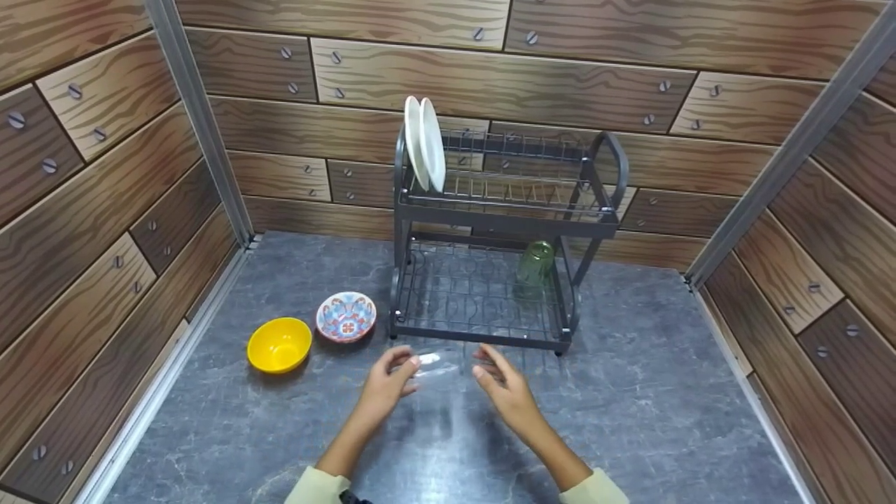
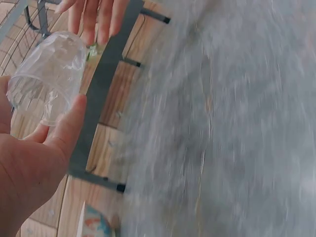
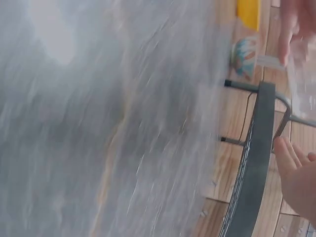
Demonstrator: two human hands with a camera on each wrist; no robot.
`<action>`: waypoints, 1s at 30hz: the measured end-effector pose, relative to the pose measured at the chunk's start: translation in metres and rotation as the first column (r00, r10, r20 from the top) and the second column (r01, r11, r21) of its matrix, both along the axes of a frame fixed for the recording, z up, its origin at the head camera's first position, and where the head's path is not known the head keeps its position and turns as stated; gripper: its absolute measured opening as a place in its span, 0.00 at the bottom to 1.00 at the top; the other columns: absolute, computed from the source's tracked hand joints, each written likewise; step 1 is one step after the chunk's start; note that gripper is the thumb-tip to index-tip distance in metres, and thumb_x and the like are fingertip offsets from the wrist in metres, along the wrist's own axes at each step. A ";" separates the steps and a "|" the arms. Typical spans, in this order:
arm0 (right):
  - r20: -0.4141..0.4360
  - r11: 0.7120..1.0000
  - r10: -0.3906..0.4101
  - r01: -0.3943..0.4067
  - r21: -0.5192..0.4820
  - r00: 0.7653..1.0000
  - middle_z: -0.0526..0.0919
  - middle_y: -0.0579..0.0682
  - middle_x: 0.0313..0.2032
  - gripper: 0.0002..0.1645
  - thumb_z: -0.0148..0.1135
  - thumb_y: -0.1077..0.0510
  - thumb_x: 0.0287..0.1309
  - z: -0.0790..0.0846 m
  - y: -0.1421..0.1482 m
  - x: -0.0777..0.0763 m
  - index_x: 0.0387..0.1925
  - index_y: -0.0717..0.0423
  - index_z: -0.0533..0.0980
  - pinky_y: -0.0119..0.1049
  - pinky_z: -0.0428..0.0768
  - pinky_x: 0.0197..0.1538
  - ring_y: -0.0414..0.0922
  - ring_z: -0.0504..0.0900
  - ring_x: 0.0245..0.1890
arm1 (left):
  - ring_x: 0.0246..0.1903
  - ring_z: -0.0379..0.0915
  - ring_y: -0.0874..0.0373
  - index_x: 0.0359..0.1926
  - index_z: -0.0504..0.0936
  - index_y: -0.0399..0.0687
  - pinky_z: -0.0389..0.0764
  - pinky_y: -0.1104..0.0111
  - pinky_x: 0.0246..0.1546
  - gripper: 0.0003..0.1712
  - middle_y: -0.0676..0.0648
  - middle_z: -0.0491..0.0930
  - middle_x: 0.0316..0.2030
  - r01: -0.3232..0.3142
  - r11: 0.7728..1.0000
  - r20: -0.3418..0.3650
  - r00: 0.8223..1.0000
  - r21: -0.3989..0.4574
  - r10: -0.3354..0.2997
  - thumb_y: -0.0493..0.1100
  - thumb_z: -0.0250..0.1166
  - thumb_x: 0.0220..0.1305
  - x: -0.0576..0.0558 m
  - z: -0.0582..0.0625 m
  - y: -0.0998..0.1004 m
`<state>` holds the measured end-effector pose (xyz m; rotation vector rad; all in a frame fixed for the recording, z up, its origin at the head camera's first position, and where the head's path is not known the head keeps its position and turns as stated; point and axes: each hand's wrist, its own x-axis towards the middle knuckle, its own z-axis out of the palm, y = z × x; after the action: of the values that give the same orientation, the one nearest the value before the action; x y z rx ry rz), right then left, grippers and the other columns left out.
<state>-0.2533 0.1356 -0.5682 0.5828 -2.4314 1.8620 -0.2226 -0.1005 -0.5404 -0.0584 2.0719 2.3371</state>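
Observation:
Between the two hands, in front of the rack, is a clear see-through cup, tilted on its side. My left hand grips it at one end, thumb and fingers curled round it; the left wrist view shows the ribbed clear cup in those fingers. My right hand is to the right of the cup, fingers extended towards it, with a gap between in the head view. In the right wrist view the right hand holds nothing.
Behind the hands stands a black two-tier dish rack. Two white plates stand upright at its upper left; a green glass is upside down below right. A patterned bowl and a yellow bowl sit at left.

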 end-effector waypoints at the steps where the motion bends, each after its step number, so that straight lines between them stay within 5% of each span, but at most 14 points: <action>1: 0.037 0.999 0.026 -0.025 -0.044 0.999 0.71 0.61 0.60 0.34 0.55 0.52 0.67 0.002 -0.002 0.001 0.69 0.61 0.59 0.40 0.76 0.57 0.54 0.75 0.57 | 0.43 0.74 0.51 0.58 0.69 0.30 0.81 0.52 0.47 0.26 0.38 0.75 0.46 0.006 1.000 -0.001 1.000 0.005 -0.006 0.43 0.60 0.66 0.000 0.000 0.003; 9: 0.195 0.961 0.101 -0.045 -0.272 0.976 0.63 0.71 0.62 0.38 0.56 0.58 0.66 0.005 -0.007 -0.001 0.70 0.68 0.53 0.40 0.79 0.54 0.51 0.77 0.53 | 0.46 0.75 0.52 0.62 0.66 0.31 0.82 0.56 0.46 0.31 0.36 0.74 0.53 0.020 0.998 0.013 1.000 0.066 -0.020 0.49 0.59 0.67 -0.017 -0.030 0.021; 19: 0.212 0.954 0.032 0.034 -0.298 0.977 0.70 0.68 0.55 0.34 0.60 0.57 0.63 0.010 -0.003 -0.007 0.64 0.71 0.63 0.39 0.80 0.53 0.48 0.79 0.50 | 0.49 0.74 0.50 0.66 0.63 0.33 0.80 0.58 0.49 0.36 0.34 0.69 0.59 0.040 0.992 0.047 0.998 0.117 -0.046 0.53 0.57 0.67 -0.025 -0.030 0.037; 24: 0.162 0.967 -0.088 0.123 -0.223 0.983 0.73 0.65 0.55 0.32 0.63 0.57 0.60 0.023 0.004 -0.017 0.63 0.66 0.67 0.35 0.80 0.51 0.45 0.79 0.47 | 0.55 0.72 0.47 0.66 0.66 0.41 0.75 0.55 0.57 0.32 0.37 0.71 0.58 -0.019 0.993 -0.132 0.991 -0.119 0.004 0.56 0.53 0.70 -0.032 -0.028 0.039; 26: 0.131 0.969 -0.144 0.166 -0.184 0.981 0.74 0.62 0.56 0.32 0.64 0.56 0.59 0.029 0.009 -0.024 0.63 0.63 0.68 0.33 0.80 0.50 0.44 0.79 0.47 | 0.59 0.67 0.47 0.67 0.67 0.46 0.70 0.53 0.60 0.32 0.40 0.70 0.60 -0.106 0.941 -0.241 0.970 -0.322 0.027 0.58 0.53 0.69 -0.036 -0.029 0.037; 27: 0.118 0.968 -0.165 0.183 -0.172 0.979 0.74 0.61 0.57 0.32 0.64 0.56 0.59 0.033 0.012 -0.027 0.63 0.62 0.68 0.33 0.80 0.49 0.46 0.79 0.47 | 0.62 0.64 0.48 0.67 0.67 0.48 0.69 0.52 0.61 0.32 0.42 0.69 0.62 -0.161 0.890 -0.294 0.955 -0.427 0.032 0.59 0.53 0.69 -0.038 -0.030 0.036; 30: 0.077 0.963 -0.236 0.244 -0.112 0.969 0.72 0.60 0.60 0.35 0.66 0.54 0.58 0.042 0.020 -0.038 0.65 0.60 0.67 0.33 0.78 0.52 0.49 0.77 0.52 | 0.69 0.53 0.45 0.69 0.65 0.49 0.63 0.49 0.64 0.35 0.43 0.63 0.67 -0.305 0.670 -0.418 0.908 -0.677 -0.009 0.61 0.53 0.67 -0.045 -0.035 0.033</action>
<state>-0.2916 0.1560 -0.5265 0.2132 -2.2828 1.9336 -0.2678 -0.0674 -0.5753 0.2605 3.1991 1.4674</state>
